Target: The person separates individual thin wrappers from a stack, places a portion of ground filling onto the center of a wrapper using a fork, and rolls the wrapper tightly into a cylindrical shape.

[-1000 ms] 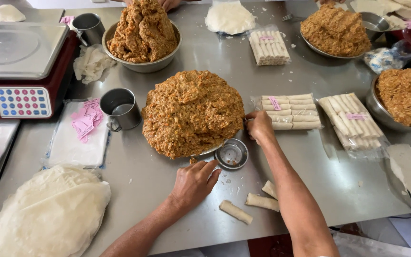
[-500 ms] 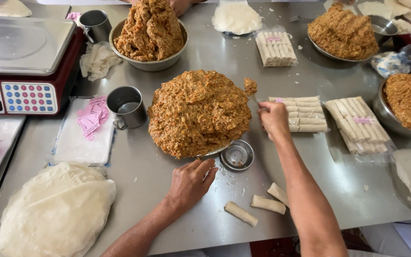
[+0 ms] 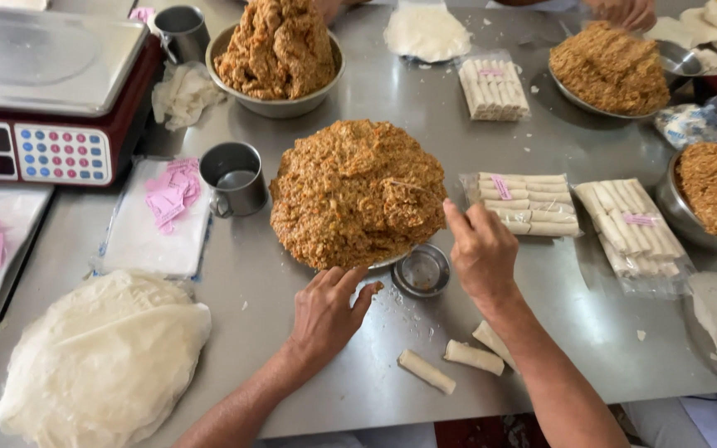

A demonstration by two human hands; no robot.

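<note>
Both hands, left (image 3: 325,311) flat open, right (image 3: 481,249) loosely curled, flank the crumbly orange-brown filling mound (image 3: 357,191).

A steel table (image 3: 541,332) is carrying everything — a big mound of brown filling (image 3: 357,192) is sitting just beyond the left hand (image 3: 325,314), a small steel dish (image 3: 421,270) between both hands. Three rolled rolls (image 3: 458,358) are lying beside the right hand's (image 3: 481,249) wrist; a wrapper stack (image 3: 101,361) is lying far left.
</note>
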